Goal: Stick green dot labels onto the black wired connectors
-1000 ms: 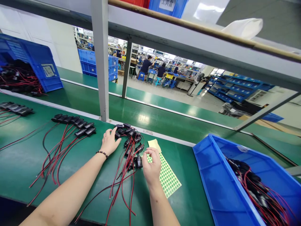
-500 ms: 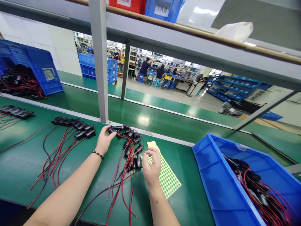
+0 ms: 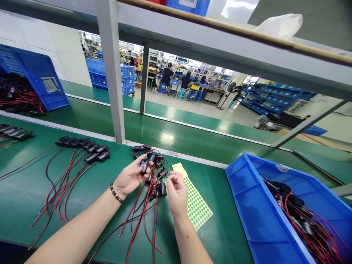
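My left hand point(image 3: 133, 175) holds a small black pump point(image 3: 143, 165), a cylindrical body, between thumb and fingers, raised over a pile of the same kind. The pile of black pumps point(image 3: 162, 189) lies on the green bench, red and black wires point(image 3: 143, 223) trailing toward me. To its right, my right hand point(image 3: 178, 190) is closed in a pinch, thumb against fingertips; what sits between them is too small to make out. Partly under that hand lies a pale yellow sheet of green oval stickers point(image 3: 199, 205).
Left of the pile, a row of black pumps point(image 3: 82, 145) rests with wires toward me. A blue bin point(image 3: 236, 194) of wired parts stands at right; another blue bin point(image 3: 53, 86) tilts at back left. A metal post point(image 3: 110, 73) rises behind the bench, under an overhead shelf point(image 3: 220, 47).
My left hand has come back from the far left of the pile toward me and right, now with a pump lifted in its fingers. My right hand stays pinched in nearly the same place.
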### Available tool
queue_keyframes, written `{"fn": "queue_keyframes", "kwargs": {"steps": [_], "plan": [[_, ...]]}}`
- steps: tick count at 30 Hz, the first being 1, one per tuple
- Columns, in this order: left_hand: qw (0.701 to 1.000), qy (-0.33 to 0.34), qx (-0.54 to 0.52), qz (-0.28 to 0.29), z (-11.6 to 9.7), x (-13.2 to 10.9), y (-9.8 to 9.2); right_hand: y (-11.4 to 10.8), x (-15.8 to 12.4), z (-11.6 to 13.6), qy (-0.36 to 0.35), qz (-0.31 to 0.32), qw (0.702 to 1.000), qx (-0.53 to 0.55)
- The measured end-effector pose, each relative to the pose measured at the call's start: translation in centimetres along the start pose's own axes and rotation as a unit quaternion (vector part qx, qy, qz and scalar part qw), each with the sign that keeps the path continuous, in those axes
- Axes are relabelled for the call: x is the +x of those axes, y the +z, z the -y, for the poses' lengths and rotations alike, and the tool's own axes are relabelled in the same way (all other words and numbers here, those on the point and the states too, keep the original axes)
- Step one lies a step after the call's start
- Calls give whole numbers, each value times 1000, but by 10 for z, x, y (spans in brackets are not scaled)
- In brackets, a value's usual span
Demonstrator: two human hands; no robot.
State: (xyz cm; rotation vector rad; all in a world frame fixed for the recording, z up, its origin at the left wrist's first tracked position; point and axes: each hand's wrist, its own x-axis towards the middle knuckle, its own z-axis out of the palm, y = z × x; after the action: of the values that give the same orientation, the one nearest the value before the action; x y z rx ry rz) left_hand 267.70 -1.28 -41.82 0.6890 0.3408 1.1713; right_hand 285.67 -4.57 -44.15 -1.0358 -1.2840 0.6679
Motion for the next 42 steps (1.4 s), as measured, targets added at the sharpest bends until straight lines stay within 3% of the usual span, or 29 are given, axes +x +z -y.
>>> {"fn": "queue_keyframes", "kwargs": {"steps": [4, 7, 10, 14, 19, 22, 26, 29, 35, 42], "plan": [[1000, 17, 2, 22, -5, -3, -2, 0, 1, 1, 5, -6, 1000, 19], [999, 40, -11, 5, -13, -1, -5, 1, 1, 2, 9, 1, 999, 31], [1000, -5, -16, -3, -11, 2, -3, 2, 1, 1, 18, 4, 999, 43], [997, -56, 55, 17, 7, 1, 1, 2, 2, 0, 37, 8, 997, 70], [982, 34, 183, 28, 37, 1, -1, 1, 3, 2, 79, 11, 990, 112], [952, 59, 300, 22, 48, 3, -7, 2, 2, 3, 94, 32, 986, 130], [867, 96, 489, 16, 52, 0, -7, 4, 1, 3, 100, 66, 984, 134], [826, 134, 546, 38, 53, -3, -2, 6, -2, 3, 92, 89, 985, 116], [801, 148, 577, 62, 55, -6, 2, 6, -5, 4, 51, 109, 992, 49], [796, 159, 581, 60, 59, -5, -1, 7, -6, 4, 22, 106, 994, 8]]}}
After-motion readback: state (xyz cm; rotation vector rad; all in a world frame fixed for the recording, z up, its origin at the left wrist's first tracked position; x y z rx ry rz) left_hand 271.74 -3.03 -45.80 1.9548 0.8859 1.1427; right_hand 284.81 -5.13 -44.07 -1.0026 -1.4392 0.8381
